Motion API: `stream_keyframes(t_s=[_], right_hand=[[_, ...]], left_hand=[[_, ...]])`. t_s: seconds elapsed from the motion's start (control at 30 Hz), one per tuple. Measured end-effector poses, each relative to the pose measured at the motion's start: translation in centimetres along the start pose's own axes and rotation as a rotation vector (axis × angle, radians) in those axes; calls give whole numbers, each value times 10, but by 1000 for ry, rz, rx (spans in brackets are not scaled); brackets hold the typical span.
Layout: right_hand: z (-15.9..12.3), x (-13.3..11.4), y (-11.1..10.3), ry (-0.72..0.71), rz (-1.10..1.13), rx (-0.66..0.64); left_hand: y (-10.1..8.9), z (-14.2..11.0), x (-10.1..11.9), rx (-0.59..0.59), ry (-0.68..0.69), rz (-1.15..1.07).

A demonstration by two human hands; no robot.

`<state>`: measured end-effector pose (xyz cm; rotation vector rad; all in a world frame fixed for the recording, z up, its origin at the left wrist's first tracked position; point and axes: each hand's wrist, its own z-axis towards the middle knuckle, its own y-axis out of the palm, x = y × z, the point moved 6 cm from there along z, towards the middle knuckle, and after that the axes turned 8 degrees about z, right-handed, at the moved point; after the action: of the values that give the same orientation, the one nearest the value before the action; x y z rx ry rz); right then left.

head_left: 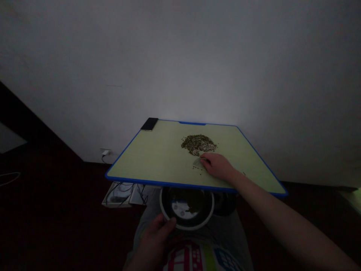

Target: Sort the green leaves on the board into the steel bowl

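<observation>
My right hand (213,164) is closed on a thin, see-through curved piece (197,162), whose exact kind I cannot make out. Its edge rests at the tabletop beside a few stray grains. Just beyond it lies a spread heap of small brownish-green grains (199,143). Below the table's near edge, my left hand (161,230) grips the rim of a round metal bowl (186,227), thumb over the top. More of the grains (196,203) lie on the right side inside the bowl. The table edge hides the bowl's far rim.
The pale table (152,158) has a blue raised edge and stands against the wall (180,67). A dark phone (149,124) lies at its back left corner. Beneath the left side are a white box with cables (118,195) and a plugged-in charger (106,152).
</observation>
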<state>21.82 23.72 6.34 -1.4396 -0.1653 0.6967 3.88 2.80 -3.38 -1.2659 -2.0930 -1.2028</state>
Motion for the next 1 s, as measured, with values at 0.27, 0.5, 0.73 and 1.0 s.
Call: stream_keyframes(t_s=[0.27,0.5,0.73,1.0], right_hand=[[-4,-17,6,-48,17,-31],[-15,-34,8,-55,41,-77],[-26,-50,10,-73,79,-122],[-40,-68,12,-129,74,-117]], left_hand=[[0,0,-2,9,8,35],[-3,4,-6,22,13,34],[-4,5,-8,16,21,49],[3,-1,-1,27,5,64]])
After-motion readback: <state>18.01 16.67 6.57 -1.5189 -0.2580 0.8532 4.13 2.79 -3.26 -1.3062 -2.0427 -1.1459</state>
